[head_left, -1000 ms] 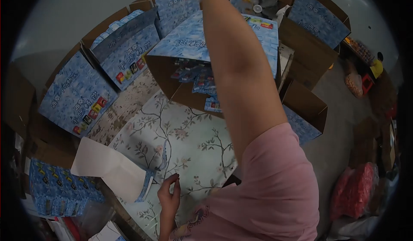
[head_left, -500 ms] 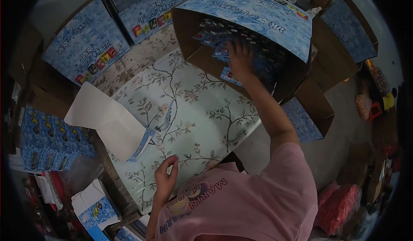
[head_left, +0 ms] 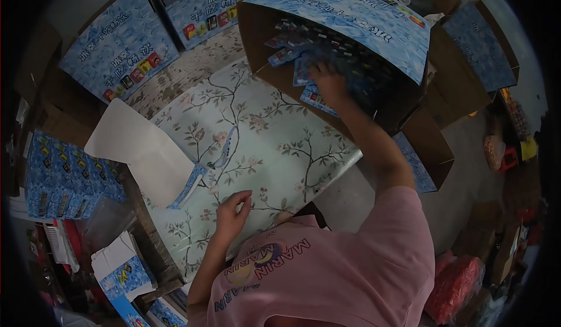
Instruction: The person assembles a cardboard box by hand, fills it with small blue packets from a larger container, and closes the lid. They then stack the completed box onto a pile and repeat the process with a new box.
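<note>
Inside the mouth of a large printed carton [head_left: 350,20], lying on its side at the far end of the table: slim blue packets [head_left: 300,70], glossy, packed in rows with their ends outward. Right hand [head_left: 329,84], the nearer one: reached in among them, fingers bent forward over the packets, tips partly hidden; whether they grip one cannot be told. Nearest packets lie immediately left of these fingers, long axes running roughly from the carton's depth toward its mouth; one loose packet [head_left: 318,100] lies below the hand, lengthwise along the lower lip. Left hand [head_left: 233,213]: well apart from the carton, above the table's near edge, fingers loosely curled, thumb separate, nothing visible held. Table cover [head_left: 266,178]: smooth, shiny, pale green sheet, printed with flowering branches. Card blank [head_left: 143,146]: white, matt, creased, curving upward, with a blue-printed edge. Standing carton [head_left: 120,47]: corrugated brown board, ice-patterned face. Small boxes [head_left: 73,178]: blue, close-stacked, left of the table. Bag [head_left: 453,286]: red, wrinkled, translucent film, lower right.
</note>
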`<action>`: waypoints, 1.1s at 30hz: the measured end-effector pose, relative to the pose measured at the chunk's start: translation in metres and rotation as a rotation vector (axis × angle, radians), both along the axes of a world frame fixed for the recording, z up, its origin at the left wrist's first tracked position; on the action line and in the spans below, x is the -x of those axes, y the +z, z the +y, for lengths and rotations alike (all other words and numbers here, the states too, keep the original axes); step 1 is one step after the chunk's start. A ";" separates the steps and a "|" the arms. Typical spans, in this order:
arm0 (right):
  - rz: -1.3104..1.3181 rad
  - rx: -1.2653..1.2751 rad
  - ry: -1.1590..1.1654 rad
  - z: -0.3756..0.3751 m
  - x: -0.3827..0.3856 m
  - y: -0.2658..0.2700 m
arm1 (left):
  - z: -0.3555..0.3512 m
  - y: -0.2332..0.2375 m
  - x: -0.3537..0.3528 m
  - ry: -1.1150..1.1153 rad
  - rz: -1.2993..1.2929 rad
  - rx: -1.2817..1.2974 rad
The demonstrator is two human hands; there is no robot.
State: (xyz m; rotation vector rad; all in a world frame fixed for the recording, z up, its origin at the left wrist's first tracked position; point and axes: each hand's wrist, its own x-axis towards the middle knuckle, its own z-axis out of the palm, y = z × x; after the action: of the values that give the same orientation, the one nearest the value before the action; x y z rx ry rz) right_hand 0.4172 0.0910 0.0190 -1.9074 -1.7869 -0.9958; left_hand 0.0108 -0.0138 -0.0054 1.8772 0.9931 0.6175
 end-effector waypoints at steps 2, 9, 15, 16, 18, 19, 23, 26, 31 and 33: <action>0.069 -0.004 0.109 -0.036 0.032 -0.009 | 0.015 -0.009 -0.007 0.006 -0.030 0.087; 0.278 0.440 0.335 -0.114 0.093 -0.040 | 0.055 -0.037 -0.046 -0.078 -0.021 0.021; 1.564 0.371 0.033 -0.053 -0.010 -0.006 | 0.069 -0.023 -0.097 -0.214 0.123 -0.297; 1.560 0.368 0.036 -0.047 -0.015 -0.013 | 0.069 -0.025 -0.106 -0.213 0.120 -0.302; 2.432 -0.118 0.002 -0.031 -0.022 -0.027 | 0.073 -0.028 -0.125 -0.364 0.161 -0.483; 2.427 -0.125 0.009 -0.017 -0.027 -0.044 | 0.074 -0.028 -0.131 -0.365 0.157 -0.491; 2.611 -0.922 0.229 0.022 -0.038 -0.060 | 0.070 -0.041 -0.143 -0.465 0.345 -0.595; 2.604 -1.093 0.331 0.038 -0.040 -0.054 | 0.068 -0.037 -0.142 -0.450 0.399 -0.583; 1.612 -0.467 -0.363 0.114 -0.146 -0.215 | 0.064 -0.044 -0.128 -0.396 0.430 -0.589; 1.956 -0.768 -0.288 0.084 -0.128 -0.167 | 0.063 -0.043 -0.121 -0.336 0.456 -0.570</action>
State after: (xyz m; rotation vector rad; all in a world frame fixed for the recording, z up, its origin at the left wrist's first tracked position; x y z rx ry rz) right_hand 0.5449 0.1745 -0.1479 -1.3732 0.0454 0.3267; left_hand 0.1318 0.0491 -0.0482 2.7050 0.7900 0.2841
